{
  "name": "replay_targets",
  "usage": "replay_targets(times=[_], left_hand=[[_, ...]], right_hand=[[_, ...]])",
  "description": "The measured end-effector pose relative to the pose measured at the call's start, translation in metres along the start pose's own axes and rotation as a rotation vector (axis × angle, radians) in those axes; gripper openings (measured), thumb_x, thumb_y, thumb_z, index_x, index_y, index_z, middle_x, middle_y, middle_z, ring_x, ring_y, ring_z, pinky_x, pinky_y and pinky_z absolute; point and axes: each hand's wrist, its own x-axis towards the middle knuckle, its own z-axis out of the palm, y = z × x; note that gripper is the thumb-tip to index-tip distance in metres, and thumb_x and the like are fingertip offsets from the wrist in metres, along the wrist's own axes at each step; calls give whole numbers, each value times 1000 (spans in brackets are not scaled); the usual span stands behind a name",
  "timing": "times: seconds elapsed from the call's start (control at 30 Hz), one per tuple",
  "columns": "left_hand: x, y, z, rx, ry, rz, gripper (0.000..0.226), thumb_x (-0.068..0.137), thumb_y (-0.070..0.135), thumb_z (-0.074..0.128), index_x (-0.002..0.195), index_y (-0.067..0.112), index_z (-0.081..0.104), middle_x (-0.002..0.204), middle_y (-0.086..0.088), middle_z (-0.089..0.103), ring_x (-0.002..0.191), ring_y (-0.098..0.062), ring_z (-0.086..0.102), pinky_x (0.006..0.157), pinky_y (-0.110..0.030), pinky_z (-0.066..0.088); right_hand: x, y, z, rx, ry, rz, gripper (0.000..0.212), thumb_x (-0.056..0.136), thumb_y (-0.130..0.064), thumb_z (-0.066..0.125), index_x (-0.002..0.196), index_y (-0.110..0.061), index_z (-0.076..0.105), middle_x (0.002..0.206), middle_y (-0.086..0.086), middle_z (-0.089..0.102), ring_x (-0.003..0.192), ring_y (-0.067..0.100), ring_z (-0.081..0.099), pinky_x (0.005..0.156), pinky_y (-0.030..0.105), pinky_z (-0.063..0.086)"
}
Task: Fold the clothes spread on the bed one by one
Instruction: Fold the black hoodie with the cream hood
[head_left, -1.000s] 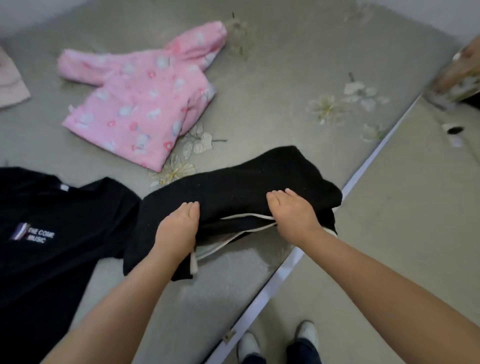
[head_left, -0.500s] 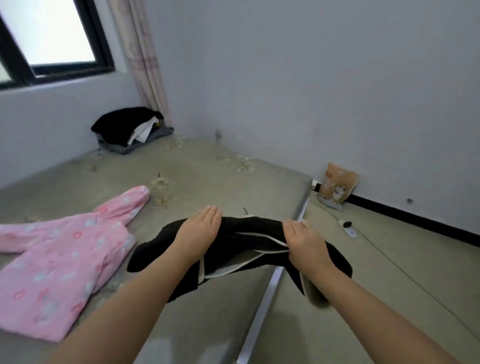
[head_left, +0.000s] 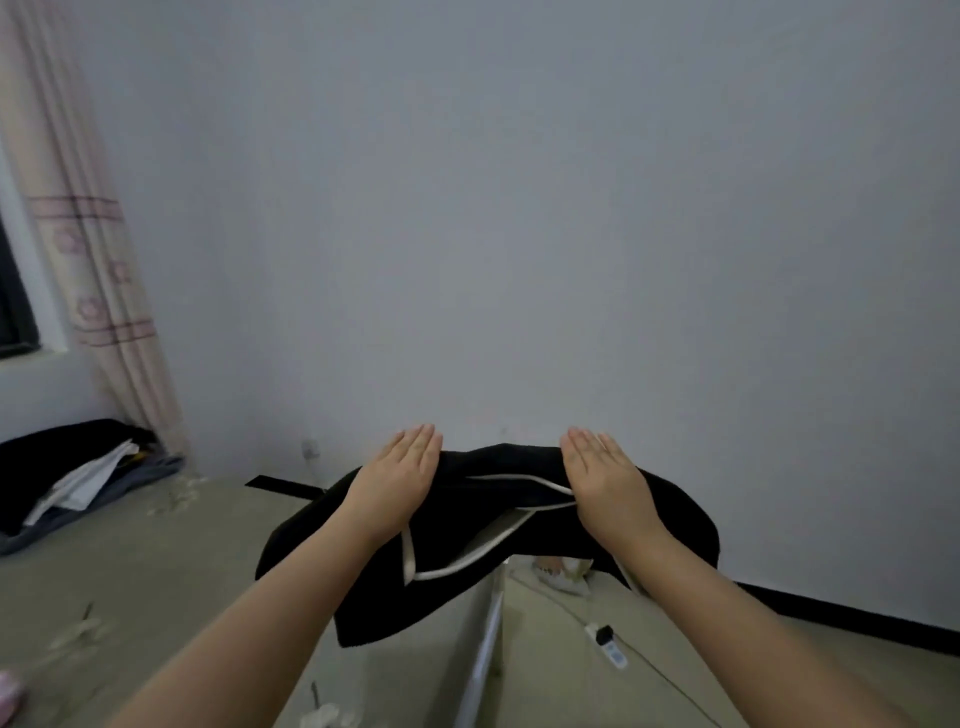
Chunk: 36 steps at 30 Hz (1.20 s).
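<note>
Lifted higher than half a second ago, the folded black garment (head_left: 483, 525) is now carried in the air above the edge of the bed (head_left: 156, 561), seen against the grey wall (head_left: 519, 208). It is held from both sides, the left hand (head_left: 397, 480) and the right hand (head_left: 605, 486) lying on top with fingers straight and together; the thumbs are hidden beneath the cloth. A pile of clothes (head_left: 67, 473) is seen by the curtain (head_left: 88, 270)
</note>
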Motion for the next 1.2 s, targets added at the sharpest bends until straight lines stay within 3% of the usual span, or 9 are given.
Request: replay_targets(times=[0.13,0.33,0.43,0.53,0.7,0.83,0.93,1.07,1.2], left_hand=[[71,-19,61,69,65,36,31,65,1,49,82,0,74,89,-13,72,80,-21,71,66,-32,57],[190,-53,148,22,43,12,61,30,7,91,86,-5,71,90,-17,72,82,-23,70,69,-33,56],[247,-59,199,55,-36,10,58,85,4,56,133,-16,28,140,-30,33,132,-31,36,111,-34,24],[304,-57,256,30,-120,47,51,97,3,17,142,-4,-6,153,-20,-2,142,-28,1,114,-34,-5],[394,-49,342,54,-191,-6,51,97,2,16,142,-3,-8,153,-19,-4,142,-27,-1,114,-34,-6],[456,-60,411,53,-317,-43,53,96,1,17,142,-3,-8,153,-18,-6,142,-27,-4,114,-35,-6],[490,-87,456,56,-360,-111,53,96,0,18,142,-3,-8,153,-19,-5,142,-28,-5,114,-36,-7],[505,-138,504,114,-424,-235,53,96,0,18,142,-3,-7,153,-19,-4,142,-28,-3,115,-36,-6],[502,-209,551,188,-480,-386,53,96,0,18,142,-3,-8,153,-19,-5,142,-28,-3,114,-36,-6]], right_hand=[[47,40,61,-68,-6,-31,49,63,1,28,83,4,73,87,16,72,80,25,71,69,38,56],[121,98,157,-125,-44,20,40,45,7,58,83,5,72,86,17,72,79,25,71,67,37,56],[149,132,198,-203,-83,73,42,43,6,62,83,6,72,87,18,72,79,26,71,66,38,56],[170,173,248,-207,-101,111,51,38,10,79,88,9,70,90,22,71,83,31,70,69,43,55],[214,244,354,-270,-289,68,59,81,8,51,134,15,28,142,34,28,133,44,29,111,45,23],[257,282,452,-96,-158,37,59,26,-3,87,83,3,73,89,17,72,84,27,70,66,31,58],[306,297,521,-15,-53,-28,41,38,1,78,79,3,73,86,16,72,78,26,71,61,31,58],[375,285,600,118,-5,-100,62,19,4,86,80,6,72,85,19,72,79,29,71,60,34,58],[454,242,669,185,59,-236,32,54,9,59,82,5,72,88,19,72,81,28,70,63,34,58]])
